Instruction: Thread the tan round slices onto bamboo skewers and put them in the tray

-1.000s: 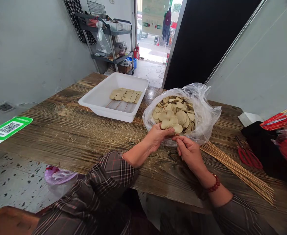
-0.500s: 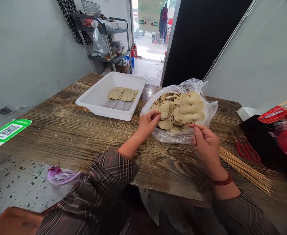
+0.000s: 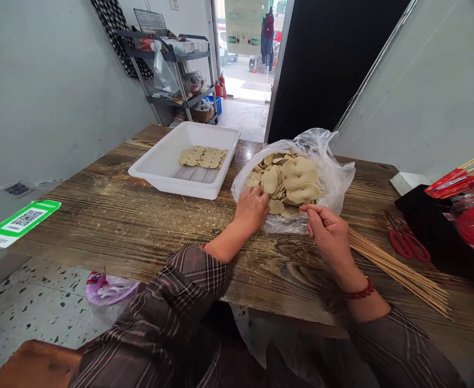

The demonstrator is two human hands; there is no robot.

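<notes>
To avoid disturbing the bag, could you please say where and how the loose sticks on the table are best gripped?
Probably near their lower-right end, from above on the right: the sticks lie flat on the table, that end free, the other close to the right hand and plastic bag.

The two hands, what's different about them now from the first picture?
The left hand let go of the skewered slices and moved left, reaching into the plastic bag. The right hand moved right, gripping the skewer's near end. The white tray and scissors stayed put.
</notes>
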